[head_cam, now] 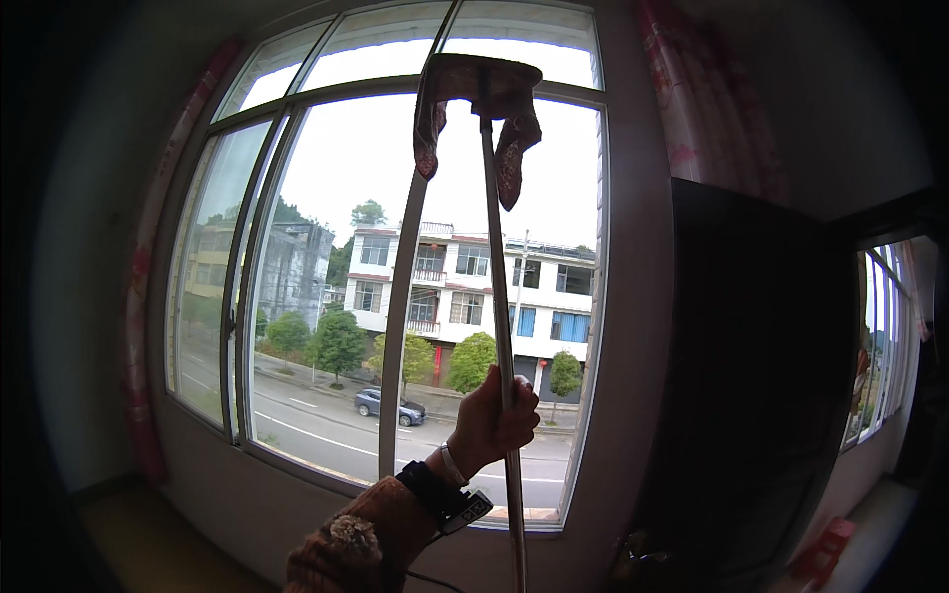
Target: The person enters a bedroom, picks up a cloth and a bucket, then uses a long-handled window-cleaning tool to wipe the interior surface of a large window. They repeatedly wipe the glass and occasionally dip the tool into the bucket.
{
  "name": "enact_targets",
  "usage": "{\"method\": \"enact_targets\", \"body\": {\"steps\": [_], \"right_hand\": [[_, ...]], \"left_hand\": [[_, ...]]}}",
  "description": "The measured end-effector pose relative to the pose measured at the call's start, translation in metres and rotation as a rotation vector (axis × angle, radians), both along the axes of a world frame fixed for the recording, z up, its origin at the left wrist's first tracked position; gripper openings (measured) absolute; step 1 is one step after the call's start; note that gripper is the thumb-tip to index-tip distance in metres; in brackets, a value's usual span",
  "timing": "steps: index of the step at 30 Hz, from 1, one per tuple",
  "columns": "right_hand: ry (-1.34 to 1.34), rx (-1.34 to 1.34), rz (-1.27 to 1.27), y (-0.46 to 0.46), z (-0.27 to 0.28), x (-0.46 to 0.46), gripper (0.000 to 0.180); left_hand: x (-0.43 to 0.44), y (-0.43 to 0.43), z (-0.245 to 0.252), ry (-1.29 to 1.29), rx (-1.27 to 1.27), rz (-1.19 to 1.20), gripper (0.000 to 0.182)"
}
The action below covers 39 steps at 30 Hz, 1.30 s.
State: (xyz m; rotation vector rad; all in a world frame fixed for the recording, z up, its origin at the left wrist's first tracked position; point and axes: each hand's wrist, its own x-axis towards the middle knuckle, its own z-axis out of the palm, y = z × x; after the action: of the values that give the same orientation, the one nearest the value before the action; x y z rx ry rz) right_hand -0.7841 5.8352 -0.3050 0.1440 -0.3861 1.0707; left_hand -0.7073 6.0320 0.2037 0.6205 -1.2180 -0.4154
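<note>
My left hand [495,419] grips the metal pole [501,296] of a flat mop, with the fingers wrapped around it. The pole stands nearly upright and runs off the bottom of the view. At its top, the mop head [482,74] is raised in front of the upper part of the window [334,170]. A dark reddish patterned cloth [510,167] is draped over the head, and its ends hang down on both sides. Whether the cloth touches the glass, I cannot tell. My right hand is out of view.
Pink curtains hang at the left [141,370] and right [686,111] of the window. A dark cabinet-like panel [741,356] stands at the right. Beyond it are a red plastic stool [827,548] and another window [882,348]. Outside lies a road with a parked-looking car [389,406].
</note>
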Motion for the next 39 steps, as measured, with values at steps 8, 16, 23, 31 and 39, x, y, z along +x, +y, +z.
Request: {"method": "enact_targets", "body": {"steps": [8,16,23,31,39], "right_hand": [[-0.526,-0.897,-1.250,-0.026,0.037,-0.057,0.042],[-0.349,-0.908,-1.083,-0.033,0.012,-0.051,0.035],[-0.444,-1.090,-1.258,-0.006,0.022,-0.036,0.031],[-0.447,-1.329,-1.454,0.024,0.005,-0.021,0.026],[-0.392,-1.634,-1.529,0.012,-0.047,-0.033,0.023]], "left_hand": [[0.022,-0.039,0.043,-0.041,0.030,0.017,0.055],[0.035,-0.043,0.089,-0.103,0.046,-0.054,0.054],[0.036,-0.023,0.092,-0.041,0.040,-0.114,0.054],[0.046,0.005,0.067,0.020,0.028,-0.067,0.054],[0.032,-0.019,0.032,0.088,0.061,0.756,0.052]]}}
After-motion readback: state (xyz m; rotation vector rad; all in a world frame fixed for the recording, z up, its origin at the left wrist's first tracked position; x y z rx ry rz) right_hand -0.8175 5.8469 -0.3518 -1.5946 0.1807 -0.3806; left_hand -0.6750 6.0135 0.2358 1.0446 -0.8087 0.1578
